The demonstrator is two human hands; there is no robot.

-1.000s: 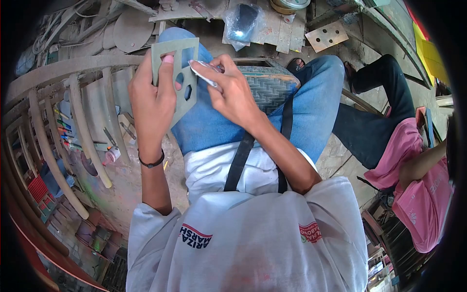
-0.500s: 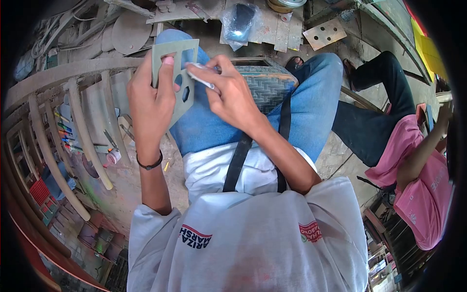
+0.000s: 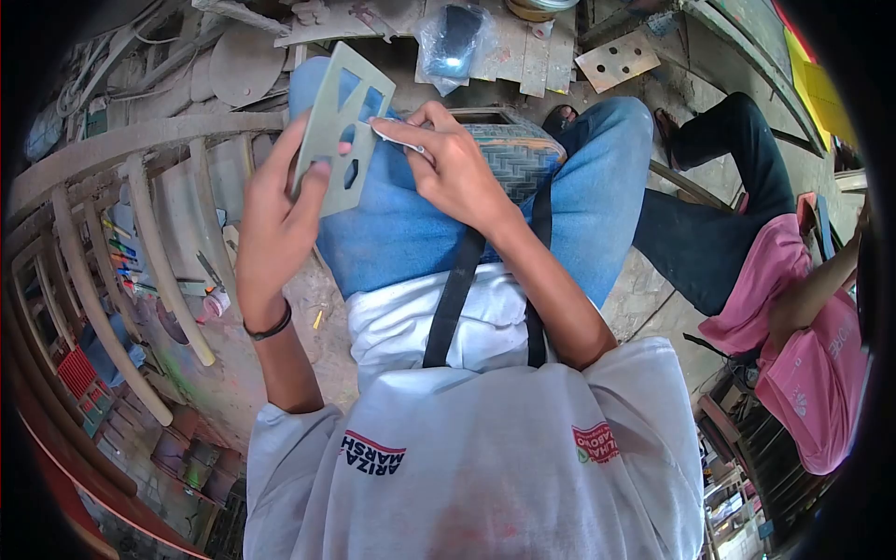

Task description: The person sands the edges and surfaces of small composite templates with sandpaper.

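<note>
A flat grey-green board (image 3: 324, 140) with several cut-out shapes, one of them hexagonal, is held up over the left thigh. My left hand (image 3: 285, 201) grips its lower left edge, and a fingertip shows through one of the holes. At the board's right edge, my right hand (image 3: 448, 163) is closed on a small folded whitish piece (image 3: 397, 138), whose material I cannot make out. The tip of that piece is close to the board's cut-outs.
A woven black seat (image 3: 518, 159) lies between the knees. Slatted wooden furniture (image 3: 140, 215) stands at the left. Ahead are a plastic-wrapped dark object (image 3: 455, 42) and a plate with several holes (image 3: 618, 63). A person in pink (image 3: 807, 373) sits at the right.
The board has tilted and turned, its top edge now higher and further right. My left hand has shifted slightly down and left; my right hand has moved a little right with the whitish piece.
</note>
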